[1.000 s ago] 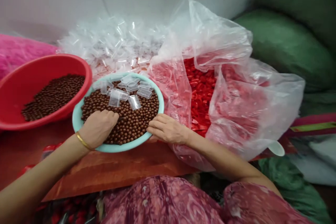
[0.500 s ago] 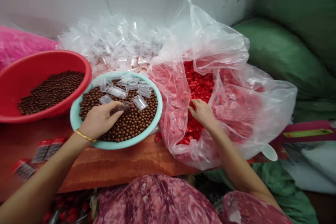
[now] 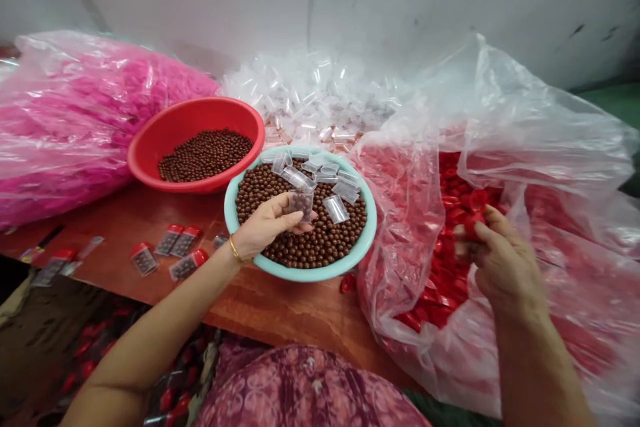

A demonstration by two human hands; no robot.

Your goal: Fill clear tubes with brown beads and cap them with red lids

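Snugly against the left grip (image 3: pixel 267 227), 1 upright bead-filled clear vial (image 3: pixel 301 203)

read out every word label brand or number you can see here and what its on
No readable word, label, brand, number or sign shows anywhere in this view.
Filled red-capped tubes on the wooden table: no legible print.
Clear tube in the left hand: no print visible.
Red cap in the right hand: too small and blurred to tell if it has any marking.
Plastic bags: no print visible.
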